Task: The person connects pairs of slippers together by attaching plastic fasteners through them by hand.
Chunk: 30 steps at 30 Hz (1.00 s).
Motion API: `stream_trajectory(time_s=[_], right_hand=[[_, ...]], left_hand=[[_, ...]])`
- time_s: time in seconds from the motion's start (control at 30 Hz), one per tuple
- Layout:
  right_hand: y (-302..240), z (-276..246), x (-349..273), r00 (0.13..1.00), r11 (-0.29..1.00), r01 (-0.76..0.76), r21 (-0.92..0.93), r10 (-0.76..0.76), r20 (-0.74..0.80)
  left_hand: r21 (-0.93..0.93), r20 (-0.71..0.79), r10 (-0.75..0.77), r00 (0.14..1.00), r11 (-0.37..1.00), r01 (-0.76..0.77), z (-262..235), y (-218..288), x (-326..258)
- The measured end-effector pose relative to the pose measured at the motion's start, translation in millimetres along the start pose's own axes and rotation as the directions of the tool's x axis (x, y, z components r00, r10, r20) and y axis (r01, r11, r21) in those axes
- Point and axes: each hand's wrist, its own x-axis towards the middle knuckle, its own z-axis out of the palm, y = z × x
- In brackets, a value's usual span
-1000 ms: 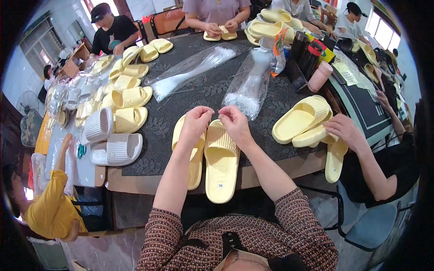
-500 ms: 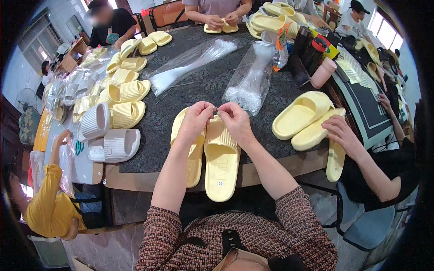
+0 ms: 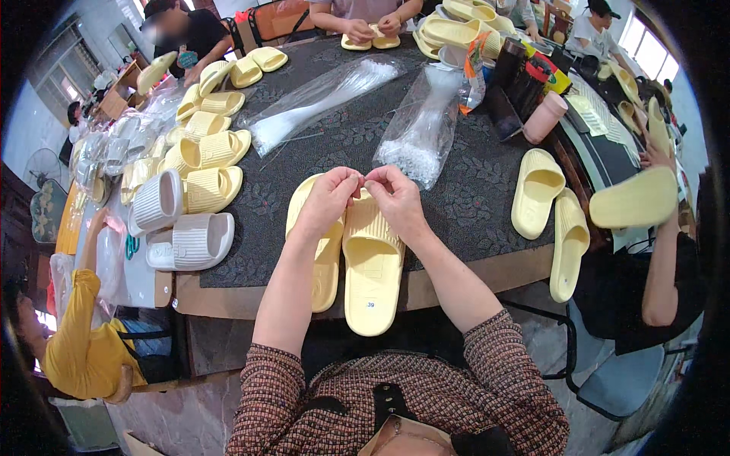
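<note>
Yellow slippers (image 3: 372, 295) lie side by side before me on the bench (image 3: 228, 302), the right one's heel jutting past its near edge. Over their toes, my left hand (image 3: 330, 201) and right hand (image 3: 393, 202) nearly meet, thumb and fingertips pinched narrow; I cannot tell what they hold. Beyond lies a clear bag (image 3: 414, 125).

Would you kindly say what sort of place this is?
Probably a footwear workshop: ribbed yellow slippers, two long clear plastic bags of white strands, and several people around a dark patterned table.
</note>
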Motion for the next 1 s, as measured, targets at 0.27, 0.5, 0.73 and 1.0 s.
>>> stream_trajectory(time_s=[0.27, 0.5, 0.73, 1.0], right_hand=[[0.0, -1.7, -0.6, 1.000, 0.997, -0.019, -0.074, 0.021, 0.016], [-3.4, -0.2, -1.3, 1.000, 0.997, 0.012, -0.080, -0.013, -0.016], [-6.6, -0.4, -2.6, 1.000, 0.997, -0.007, -0.078, 0.006, -0.015], [-4.0, -0.4, -1.4, 0.999, 0.994, -0.014, -0.106, 0.010, -0.034]], left_hand=[[-0.005, -0.010, -0.027, 1.000, 1.000, 0.027, 0.5, -2.3, 2.3], [0.038, -0.030, -0.004, 1.000, 0.999, 0.006, -0.1, -3.8, 2.3], [0.048, -0.036, -0.017, 0.999, 0.999, 0.019, 0.8, -3.8, 1.7], [0.115, -0.055, 0.017, 0.998, 0.993, -0.010, 2.8, -5.9, 2.4]])
